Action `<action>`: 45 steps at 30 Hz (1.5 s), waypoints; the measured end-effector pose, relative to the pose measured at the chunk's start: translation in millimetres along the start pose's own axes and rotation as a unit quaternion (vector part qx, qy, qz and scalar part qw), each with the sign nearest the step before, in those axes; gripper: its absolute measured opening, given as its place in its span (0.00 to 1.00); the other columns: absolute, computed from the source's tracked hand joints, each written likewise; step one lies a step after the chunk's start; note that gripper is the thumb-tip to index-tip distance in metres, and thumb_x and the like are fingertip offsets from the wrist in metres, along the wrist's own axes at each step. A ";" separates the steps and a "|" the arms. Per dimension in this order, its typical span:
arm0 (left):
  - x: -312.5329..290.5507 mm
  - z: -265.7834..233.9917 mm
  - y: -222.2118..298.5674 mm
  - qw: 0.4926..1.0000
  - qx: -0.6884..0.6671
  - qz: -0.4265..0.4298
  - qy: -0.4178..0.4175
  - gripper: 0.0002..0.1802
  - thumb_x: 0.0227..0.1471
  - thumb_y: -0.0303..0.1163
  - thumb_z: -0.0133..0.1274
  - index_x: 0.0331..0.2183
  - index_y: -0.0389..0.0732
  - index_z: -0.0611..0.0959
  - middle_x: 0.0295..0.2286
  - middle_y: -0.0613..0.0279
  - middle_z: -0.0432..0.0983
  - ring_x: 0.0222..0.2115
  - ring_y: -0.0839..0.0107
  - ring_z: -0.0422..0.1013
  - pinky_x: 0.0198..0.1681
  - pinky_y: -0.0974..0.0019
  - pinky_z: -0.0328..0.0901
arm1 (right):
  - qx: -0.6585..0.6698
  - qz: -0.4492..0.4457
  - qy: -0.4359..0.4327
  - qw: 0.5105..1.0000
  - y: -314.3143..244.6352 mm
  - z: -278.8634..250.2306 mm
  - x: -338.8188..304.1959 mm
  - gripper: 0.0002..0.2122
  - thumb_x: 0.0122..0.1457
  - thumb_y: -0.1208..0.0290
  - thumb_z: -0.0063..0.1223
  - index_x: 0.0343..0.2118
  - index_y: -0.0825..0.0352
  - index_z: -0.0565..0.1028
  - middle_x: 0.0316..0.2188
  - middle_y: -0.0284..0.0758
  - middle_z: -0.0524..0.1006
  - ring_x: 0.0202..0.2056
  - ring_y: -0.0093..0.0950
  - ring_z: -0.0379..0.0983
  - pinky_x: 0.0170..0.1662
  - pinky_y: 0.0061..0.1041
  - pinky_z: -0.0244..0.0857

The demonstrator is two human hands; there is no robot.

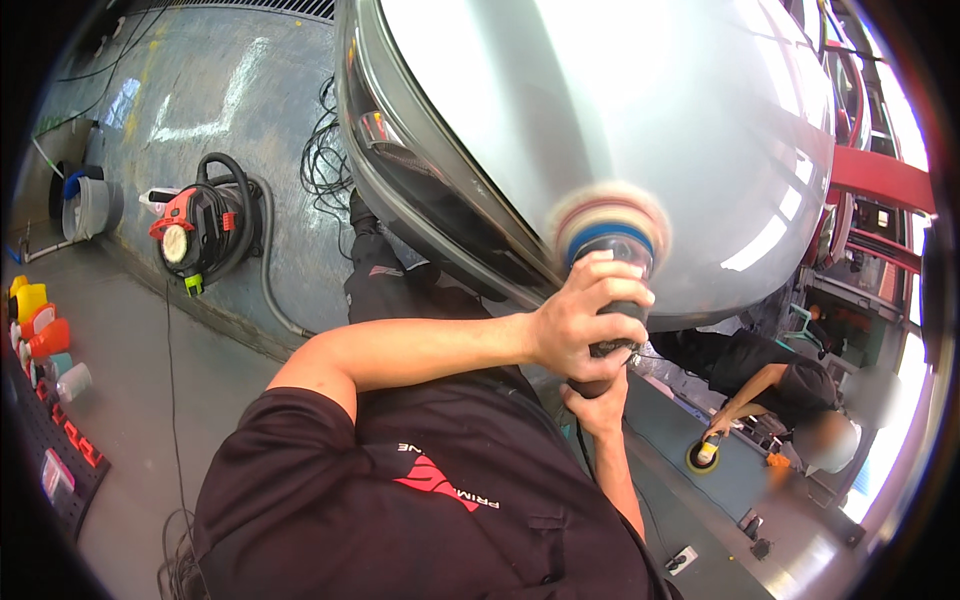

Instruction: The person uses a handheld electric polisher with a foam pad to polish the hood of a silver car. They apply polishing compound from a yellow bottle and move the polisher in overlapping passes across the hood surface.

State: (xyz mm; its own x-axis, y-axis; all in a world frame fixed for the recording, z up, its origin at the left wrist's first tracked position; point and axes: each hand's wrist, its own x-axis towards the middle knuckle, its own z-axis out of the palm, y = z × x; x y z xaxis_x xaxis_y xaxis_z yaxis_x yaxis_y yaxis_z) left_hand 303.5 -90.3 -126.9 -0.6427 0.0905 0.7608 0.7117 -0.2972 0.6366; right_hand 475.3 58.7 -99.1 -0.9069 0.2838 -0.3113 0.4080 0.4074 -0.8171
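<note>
Both my hands are on a black power polisher with a blue backing plate and a round pale pad. The pad is blurred by motion and lies against the glossy silver car panel. My left hand wraps round the front of the polisher's body from above, fingers curled. Lower down and closer to me, my right hand grips the rear handle; part of it is hidden behind the tool and my left hand. A dark trim strip runs along the panel's left edge.
A red and black vacuum with a hose stands on the left floor. Coiled black cables lie beside the car. Far left are a grey bucket and several bottles. At right, another person holds a yellow-padded polisher.
</note>
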 end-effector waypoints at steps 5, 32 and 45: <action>25.4 -36.9 -15.3 0.999 0.017 -0.007 0.045 0.21 0.38 0.33 0.66 0.40 0.50 0.86 0.52 0.54 0.76 0.58 0.47 0.69 0.64 0.40 0.58 | -0.118 -0.005 -0.015 0.993 -59.5 8.0 31.8 0.37 0.41 0.70 0.76 0.57 0.68 0.69 0.44 0.39 0.79 0.43 0.30 0.78 0.49 0.34 0.74; 144.8 -164.6 -42.8 0.957 0.144 -0.091 0.236 0.13 0.39 0.30 0.63 0.33 0.44 0.87 0.49 0.52 0.75 0.51 0.50 0.68 0.59 0.48 0.64 | -0.194 -0.009 -0.193 0.962 -247.3 51.6 162.2 0.34 0.37 0.67 0.75 0.51 0.71 0.73 0.38 0.36 0.80 0.38 0.28 0.77 0.45 0.33 0.73; 180.4 -223.9 -47.4 0.936 0.247 -0.140 0.206 0.12 0.37 0.28 0.64 0.31 0.45 0.86 0.46 0.56 0.77 0.48 0.53 0.69 0.55 0.51 0.62 | -0.018 0.065 -0.308 0.949 -258.7 100.3 200.8 0.41 0.41 0.61 0.76 0.59 0.71 0.71 0.49 0.36 0.78 0.49 0.28 0.75 0.56 0.33 0.69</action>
State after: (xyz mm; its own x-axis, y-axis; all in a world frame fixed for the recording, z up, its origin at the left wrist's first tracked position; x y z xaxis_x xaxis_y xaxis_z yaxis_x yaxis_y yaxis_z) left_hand 90.3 -272.7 -48.2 -0.8061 -0.3061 0.5065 0.4778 0.1683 0.8622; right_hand 177.1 -76.8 1.1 -0.7327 -0.2235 -0.6428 0.5143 0.4366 -0.7381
